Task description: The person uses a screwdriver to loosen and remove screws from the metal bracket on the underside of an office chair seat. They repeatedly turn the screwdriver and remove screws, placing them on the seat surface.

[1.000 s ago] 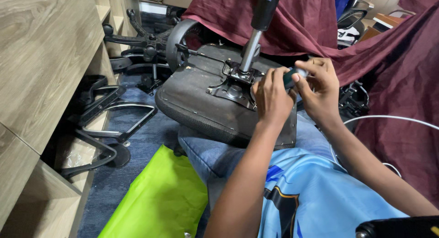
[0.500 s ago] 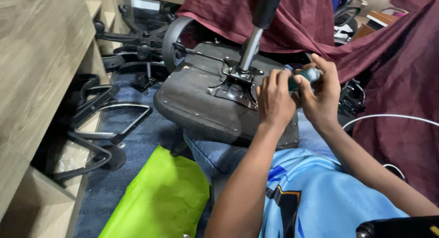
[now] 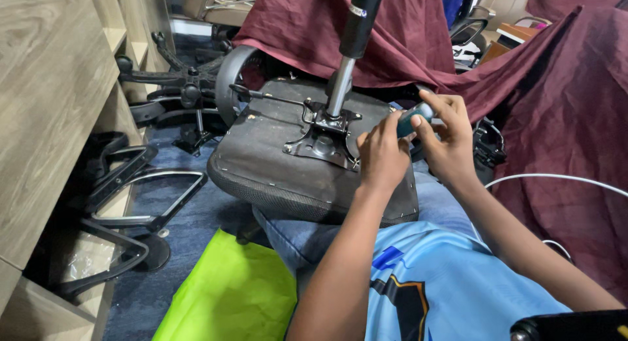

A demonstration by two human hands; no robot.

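An upturned black chair seat lies across the person's lap, underside up, with its metal mechanism plate and the gas-lift column rising from it; both hands work at the plate's near right corner. The left hand curls down around the lower part of a screwdriver with a green handle, fingers closed near its tip against the plate's edge; the right hand pinches the handle's top between thumb and fingertips. The plate sits flat on the seat and looks seated, so the mounting seems well along (the fastener under the tool is hidden by the left hand, so I cannot tell whether it is being driven in or backed out); a bolt head shows at the plate's near left corner. Loose chair arm frames and a wheeled base lie on the blue carpet beside the wooden shelving, so I judge much of the chair work remains.
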